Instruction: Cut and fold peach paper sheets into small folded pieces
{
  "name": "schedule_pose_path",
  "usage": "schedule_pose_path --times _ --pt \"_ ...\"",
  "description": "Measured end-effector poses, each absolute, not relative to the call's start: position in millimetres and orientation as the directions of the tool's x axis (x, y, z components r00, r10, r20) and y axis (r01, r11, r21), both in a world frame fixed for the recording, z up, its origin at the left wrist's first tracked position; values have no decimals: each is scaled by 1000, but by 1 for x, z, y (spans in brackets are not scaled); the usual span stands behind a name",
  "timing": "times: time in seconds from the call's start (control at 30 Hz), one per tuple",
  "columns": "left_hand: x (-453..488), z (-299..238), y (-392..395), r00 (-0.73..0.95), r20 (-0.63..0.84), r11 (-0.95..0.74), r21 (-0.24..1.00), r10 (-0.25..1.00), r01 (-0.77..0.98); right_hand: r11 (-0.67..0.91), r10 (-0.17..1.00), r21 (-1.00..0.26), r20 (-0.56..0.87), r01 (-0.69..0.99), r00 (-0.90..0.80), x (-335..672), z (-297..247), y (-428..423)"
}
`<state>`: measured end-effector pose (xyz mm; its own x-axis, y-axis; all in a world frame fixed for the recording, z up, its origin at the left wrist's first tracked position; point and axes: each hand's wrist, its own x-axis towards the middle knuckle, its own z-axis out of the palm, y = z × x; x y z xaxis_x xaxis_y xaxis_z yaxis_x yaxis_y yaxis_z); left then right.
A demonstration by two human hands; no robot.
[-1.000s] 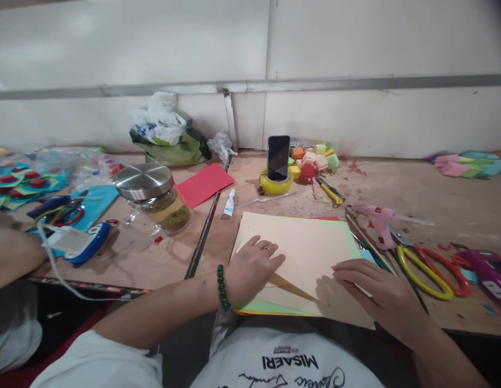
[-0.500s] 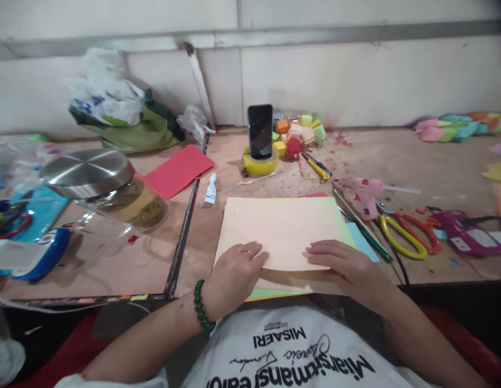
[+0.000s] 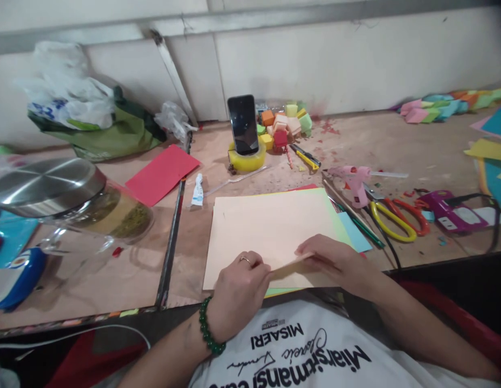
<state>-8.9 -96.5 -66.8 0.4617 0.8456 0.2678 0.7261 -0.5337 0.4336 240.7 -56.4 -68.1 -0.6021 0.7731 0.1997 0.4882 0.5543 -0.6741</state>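
A stack of coloured paper lies in front of me, with a pale peach sheet (image 3: pixel 266 226) on top and green and yellow edges showing below. My left hand (image 3: pixel 244 283), wearing a ring and a green bead bracelet (image 3: pixel 210 326), pinches the left end of a narrow raised piece of peach paper (image 3: pixel 293 263). At its right end, my right hand (image 3: pixel 335 264) has its fingers closed on the same paper. Whether this piece is a folded edge of the top sheet or separate, I cannot tell.
Right of the stack lie a pink glue gun (image 3: pixel 357 186), yellow-handled scissors (image 3: pixel 391 221) and a purple device (image 3: pixel 456 213). Behind stands a phone (image 3: pixel 242 124) in a yellow tape roll (image 3: pixel 247 160), near a cutter knife (image 3: pixel 307 157). A lidded glass jar (image 3: pixel 129 215) and red paper (image 3: pixel 163 175) are left.
Both hands have gone from lying on the sheet's front part to pinching a narrow raised piece of paper. That piece is now tilted up at its right end. The camera view has shifted.
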Motion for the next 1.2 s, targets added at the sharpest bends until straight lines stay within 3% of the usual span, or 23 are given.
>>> schedule_pose_path --times 0.3,0.4,0.53,0.63,0.73,0.87,1.07,1.2 --pt "-15 -84 -89 259 197 -322 687 946 651 436 866 -530 28 727 -499 224 -62 -8" --pt "-15 -85 -88 217 147 -253 738 965 626 325 897 -499 -107 803 -429 212 -51 5" --pt "-15 -82 -89 195 125 -220 762 973 610 208 862 -448 -337 870 -379 200 -34 16" --pt "-15 -82 -91 190 126 -217 766 974 605 259 798 -435 -408 863 -445 197 -31 24" --pt "-14 -87 -93 194 136 -229 754 972 616 322 713 -516 -419 794 -562 199 -36 30" --pt "-18 -89 -95 238 192 -302 712 952 634 274 641 -682 -397 678 -657 202 -36 31" --pt "-49 -33 -64 197 410 -383 443 890 810 265 678 -714 -340 648 -652 203 3 24" --pt "-60 -5 -24 308 334 -452 578 891 679 252 686 -724 -334 642 -646 202 21 21"
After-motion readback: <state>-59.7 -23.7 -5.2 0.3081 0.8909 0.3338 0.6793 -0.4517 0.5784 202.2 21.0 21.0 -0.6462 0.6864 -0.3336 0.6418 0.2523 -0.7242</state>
